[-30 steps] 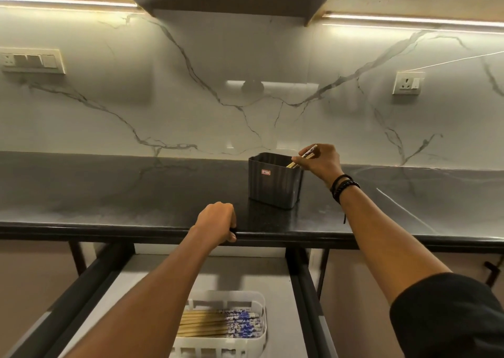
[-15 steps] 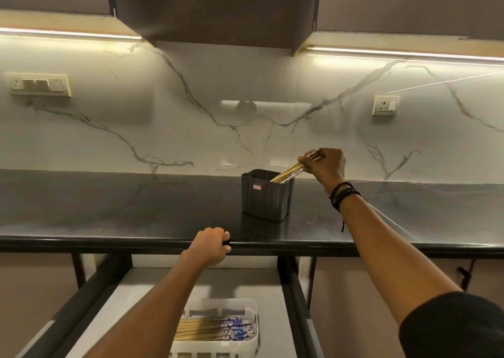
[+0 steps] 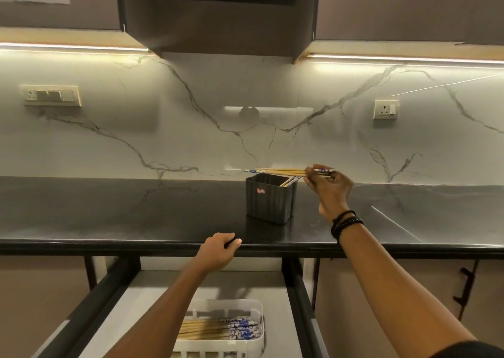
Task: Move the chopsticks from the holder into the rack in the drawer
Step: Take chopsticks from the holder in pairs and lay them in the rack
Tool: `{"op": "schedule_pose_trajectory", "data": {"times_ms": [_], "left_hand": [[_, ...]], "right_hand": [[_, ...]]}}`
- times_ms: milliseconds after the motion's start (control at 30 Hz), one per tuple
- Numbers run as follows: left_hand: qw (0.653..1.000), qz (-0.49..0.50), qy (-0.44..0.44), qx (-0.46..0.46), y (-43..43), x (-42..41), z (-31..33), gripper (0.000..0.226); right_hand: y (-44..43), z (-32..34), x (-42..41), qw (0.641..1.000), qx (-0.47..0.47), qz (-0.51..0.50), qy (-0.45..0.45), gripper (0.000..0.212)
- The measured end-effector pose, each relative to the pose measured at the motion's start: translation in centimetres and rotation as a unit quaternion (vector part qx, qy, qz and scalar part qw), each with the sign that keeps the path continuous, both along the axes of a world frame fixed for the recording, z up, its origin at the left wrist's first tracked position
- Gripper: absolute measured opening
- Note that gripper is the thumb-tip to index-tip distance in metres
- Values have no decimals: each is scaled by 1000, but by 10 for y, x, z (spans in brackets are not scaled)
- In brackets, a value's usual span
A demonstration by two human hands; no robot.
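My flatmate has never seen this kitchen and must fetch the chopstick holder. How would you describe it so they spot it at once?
Look at the black countertop below the marble wall. Near its middle stands a dark, ribbed, open-topped holder with chopsticks leaning inside. Unlike the white rack down in the drawer, it bears a small red label.

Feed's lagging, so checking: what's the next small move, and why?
Probably carry the right hand down to the white rack in the open drawer: the chopsticks it pinches hang level above the holder, clear of it.
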State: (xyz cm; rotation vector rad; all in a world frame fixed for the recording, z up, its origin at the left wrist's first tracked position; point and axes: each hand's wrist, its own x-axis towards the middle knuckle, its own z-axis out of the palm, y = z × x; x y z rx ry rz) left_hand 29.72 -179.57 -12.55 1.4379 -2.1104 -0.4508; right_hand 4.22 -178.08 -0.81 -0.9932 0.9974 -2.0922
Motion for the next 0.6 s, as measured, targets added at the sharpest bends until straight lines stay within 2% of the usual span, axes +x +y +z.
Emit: {"op": "schedule_pose_trajectory", "data": {"times_ms": [67,133,233,300,367,533,600], "left_hand": [[996,2,95,-3,6,-6,8,39],[974,0,222,37,13,-12,21,41],[905,-37,405,126,24,-24,40,34],[853,-44,494,162,26,-31,48,46],[808,-33,563,170,26,-36,56,47],[685,11,707,172,27,-35,58,21],[664,-3,726,176,29,-31,53,20]], "right_hand": [[6,-11,8,999,-18,38,-20,18],[14,-22,17,995,-26,79,-49,19],[25,-40,32,987,-21,138,-84,23],[32,-50,40,982,-18,166,-92,21],[38,-59,47,979,-11,183,-88,23],[46,-77,61,972,6,215,-93,27],[46,-86,64,968,10,228,-108,23]]}}
